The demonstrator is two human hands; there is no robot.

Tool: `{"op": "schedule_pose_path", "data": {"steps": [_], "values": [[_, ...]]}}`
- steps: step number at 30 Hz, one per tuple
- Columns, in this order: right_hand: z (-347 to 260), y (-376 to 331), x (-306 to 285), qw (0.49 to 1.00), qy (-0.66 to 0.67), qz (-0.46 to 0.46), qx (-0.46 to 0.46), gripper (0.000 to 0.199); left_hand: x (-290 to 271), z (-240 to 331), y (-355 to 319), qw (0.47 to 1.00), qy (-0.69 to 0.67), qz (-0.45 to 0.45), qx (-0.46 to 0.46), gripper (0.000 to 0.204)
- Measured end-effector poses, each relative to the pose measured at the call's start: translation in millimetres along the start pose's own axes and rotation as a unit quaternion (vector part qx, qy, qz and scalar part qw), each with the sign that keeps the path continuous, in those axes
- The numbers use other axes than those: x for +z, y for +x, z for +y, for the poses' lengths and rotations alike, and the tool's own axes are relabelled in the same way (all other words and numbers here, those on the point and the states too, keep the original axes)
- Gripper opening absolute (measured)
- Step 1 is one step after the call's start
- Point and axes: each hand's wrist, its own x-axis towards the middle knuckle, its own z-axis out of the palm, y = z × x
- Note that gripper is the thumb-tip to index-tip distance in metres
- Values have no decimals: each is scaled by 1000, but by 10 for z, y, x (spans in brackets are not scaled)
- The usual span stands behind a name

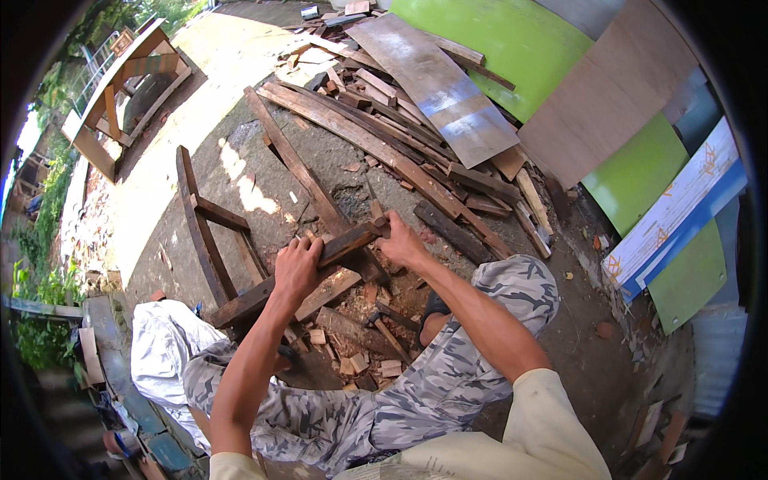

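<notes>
My left hand (298,264) is closed over a dark wooden bar (260,298), which slants up from the lower left to the right. At the bar's upper end my right hand (402,242) is closed, its fingers curled round the wood. Just beyond those fingers a small light-brown piece (376,210) with a thin pointed tip sticks up; its kind is unclear. The bar lies across a long plank (308,180) that stretches away from me. Below, a hammer (392,338) lies among wood offcuts (358,364) and shavings between my legs.
A joined wooden frame (206,232) lies to the left. Ahead is a heap of old timber (384,148) with a grey sheet (448,96) on it. Green panels (496,40) lean at the right. A wooden structure (120,104) stands far left; white cloth (164,344) is beside my left leg.
</notes>
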Motion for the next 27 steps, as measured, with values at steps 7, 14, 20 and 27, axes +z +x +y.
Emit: {"op": "schedule_pose_path", "data": {"steps": [7,14,20,27], "values": [[87,62,68,1000,30,-6,-5,49,-18,-47,1,999,-20,-33,-3,59],[-43,-27,-44,999,31,-20,-4,56,-124,27,75,998,-10,-59,-8,62],[-15,-13,-25,999,14,-11,-32,49,-79,313,366,997,-78,-6,9,59],[114,16,37,998,24,-11,-63,53,-16,350,480,997,-51,-43,28,54]]}}
